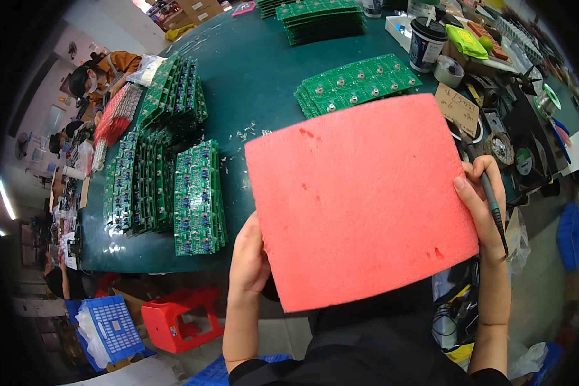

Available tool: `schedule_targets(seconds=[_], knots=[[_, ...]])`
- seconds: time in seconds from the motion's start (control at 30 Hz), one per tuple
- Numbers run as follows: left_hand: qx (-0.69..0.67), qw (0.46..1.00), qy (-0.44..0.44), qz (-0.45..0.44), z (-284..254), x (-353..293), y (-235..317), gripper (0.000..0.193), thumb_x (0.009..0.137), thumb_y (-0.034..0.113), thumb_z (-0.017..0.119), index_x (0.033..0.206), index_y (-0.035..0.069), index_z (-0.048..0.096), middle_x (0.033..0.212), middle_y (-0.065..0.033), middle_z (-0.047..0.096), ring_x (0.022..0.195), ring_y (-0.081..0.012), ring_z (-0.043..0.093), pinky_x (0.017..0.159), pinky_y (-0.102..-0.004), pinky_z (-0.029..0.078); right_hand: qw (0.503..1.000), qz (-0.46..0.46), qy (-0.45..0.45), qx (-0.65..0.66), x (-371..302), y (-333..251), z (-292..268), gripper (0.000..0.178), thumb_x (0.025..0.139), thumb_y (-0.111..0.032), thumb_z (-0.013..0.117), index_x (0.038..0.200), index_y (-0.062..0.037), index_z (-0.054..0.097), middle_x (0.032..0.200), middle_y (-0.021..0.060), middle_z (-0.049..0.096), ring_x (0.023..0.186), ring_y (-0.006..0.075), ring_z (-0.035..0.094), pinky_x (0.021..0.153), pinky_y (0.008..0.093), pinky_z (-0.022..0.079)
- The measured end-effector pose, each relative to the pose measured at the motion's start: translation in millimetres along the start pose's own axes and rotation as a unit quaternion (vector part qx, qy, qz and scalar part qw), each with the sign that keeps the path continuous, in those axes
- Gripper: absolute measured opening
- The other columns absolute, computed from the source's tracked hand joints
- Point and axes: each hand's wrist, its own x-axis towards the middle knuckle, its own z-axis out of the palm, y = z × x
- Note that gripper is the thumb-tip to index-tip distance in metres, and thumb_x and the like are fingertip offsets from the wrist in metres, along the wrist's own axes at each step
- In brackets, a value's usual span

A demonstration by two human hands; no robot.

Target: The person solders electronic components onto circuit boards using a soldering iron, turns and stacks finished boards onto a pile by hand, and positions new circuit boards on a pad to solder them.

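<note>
A square red foam sheet point(367, 199) is held up in front of me, over the near edge of the green table. My left hand point(249, 254) grips its left edge, with most of the fingers hidden behind the sheet. At the opposite edge, my right hand point(482, 199) has its thumb on the front face. That same hand also holds a soldering iron point(491, 196), its thin tip pointing down. Beyond the sheet lies a stack of green circuit boards point(357, 82) with round metal parts, partly covered by the foam.
More circuit board stacks point(199, 196) stand at the left, others point(321, 22) at the back. A lidded cup point(426, 44), tape roll point(449, 71) and solder spool point(547, 101) crowd the right. A red stool point(183, 320) and blue crate point(114, 328) are below left. A co-worker point(103, 74) sits far left.
</note>
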Motion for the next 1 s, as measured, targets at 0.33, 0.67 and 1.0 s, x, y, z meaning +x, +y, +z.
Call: schedule_targets(seconds=[0.33, 0.67, 1.0], knots=[[0.333, 0.842, -0.22, 0.364, -8, 65, 15, 0.048, 0.071, -0.002, 0.08, 0.113, 0.005, 0.059, 0.11, -0.0127, 0.07, 0.087, -0.0181, 0.061, 0.083, -0.031, 0.046, 0.975, -0.082, -0.14, -0.15, 50, 1, -41, 0.04, 0.082, -0.006, 0.074, 0.107, -0.0062, 0.042, 0.118, 0.0119, 0.061, 0.107, 0.0181, 0.058, 0.092, 0.0318, 0.048], [0.669, 0.476, -0.289, 0.493, -31, 87, -18, 0.02, 0.067, 0.007, 0.07, 0.083, 0.016, 0.062, 0.117, 0.0106, 0.068, 0.068, -0.0138, 0.048, 0.065, -0.0275, 0.041, 0.818, -0.288, -0.343, -0.361, 58, 78, -66, 0.016, 0.079, -0.006, 0.063, 0.086, -0.0091, 0.048, 0.126, 0.0141, 0.061, 0.12, 0.0395, 0.055, 0.1, 0.0496, 0.045], [0.611, 0.659, -0.212, 0.384, -12, 65, -2, 0.031, 0.067, 0.0, 0.062, 0.097, 0.006, 0.061, 0.107, -0.0062, 0.064, 0.071, -0.0169, 0.049, 0.067, -0.0298, 0.04, 0.764, -0.3, -0.284, -0.495, 42, 36, -42, 0.02, 0.076, -0.004, 0.064, 0.089, -0.0078, 0.049, 0.128, 0.0152, 0.062, 0.121, 0.0391, 0.055, 0.101, 0.0504, 0.044]])
